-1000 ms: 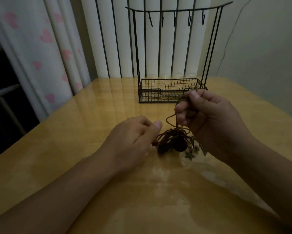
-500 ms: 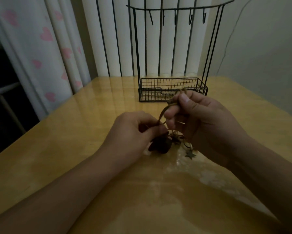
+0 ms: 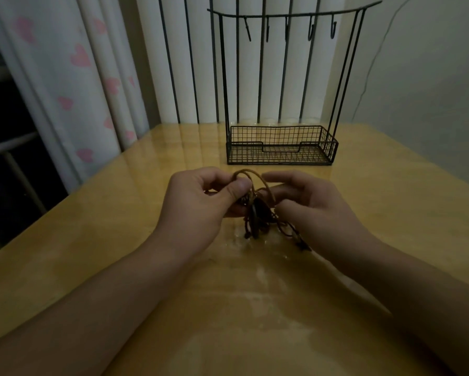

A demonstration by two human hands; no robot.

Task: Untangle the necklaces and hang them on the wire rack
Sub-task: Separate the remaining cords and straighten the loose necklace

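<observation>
Head view: my left hand (image 3: 200, 204) is curled, its thumb and forefinger pinching the tan cord loop (image 3: 255, 177) that arches up out of the tangled bundle of dark brown cord necklaces (image 3: 257, 215). My right hand (image 3: 317, 204) sits just right of the bundle with its fingers loosely bent and reaching leftward toward the loop; its fingertips meet the cords, but whether they actually grip a strand I cannot tell, since the tangle hides the contact. The bundle lies between my two hands, raised slightly, with its lower strands and a small dark pendant (image 3: 303, 245) trailing down to the glossy yellow wooden table (image 3: 119, 240) below my right palm. Beyond both hands, well apart from them, stands the black wire rack (image 3: 282, 145), upright on the table, a mesh basket at its base and a row of small hooks (image 3: 287, 28) on its top bar. Far left of my left hand hangs a white curtain with pink hearts (image 3: 78, 77).
</observation>
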